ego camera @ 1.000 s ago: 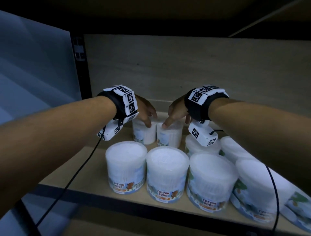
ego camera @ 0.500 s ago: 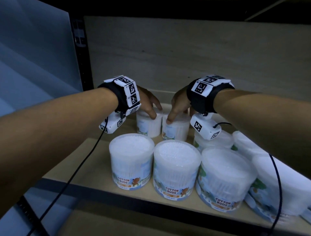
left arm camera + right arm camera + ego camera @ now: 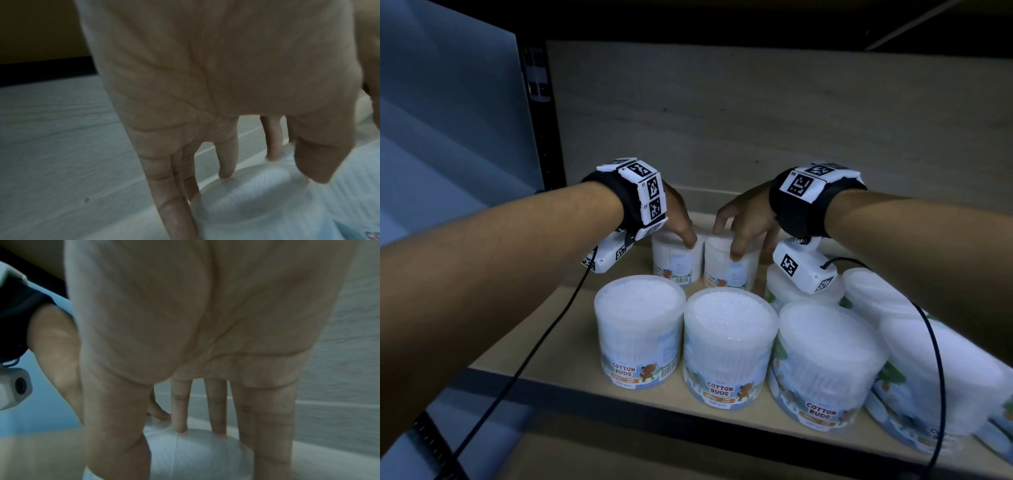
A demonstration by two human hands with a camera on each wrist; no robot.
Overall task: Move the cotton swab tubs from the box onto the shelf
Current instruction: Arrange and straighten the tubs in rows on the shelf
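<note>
**Both hands on two rear tubs at the back of the shelf**

Left hand reaches over the top of the rear left tub. Fingers point down around the lid rim, thumb on the near side; in the left wrist view the fingertips touch the lid edge, thumb on the opposite side. Grip reads as a loose clasp from above, fingers only slightly bent.

Right hand does the same on the rear right tub: thumb down the near wall, fingers spread over the far rim. Right wrist view shows the fingertips resting on the white lid, fingers nearly straight.

The two rear tubs stand upright, just beside each other, near the wooden back panel of the shelf.

Front row: three upright tubs labelled COTTON BUDS, left, middle, right, side by side near the shelf front edge. More tubs crowd the right side, partly cut off by the right forearm; whether they lean or it is lens distortion, cannot tell.

Both wrists carry black bands with white marker blocks, camera units and black cables hanging below. The box is out of view.
</note>
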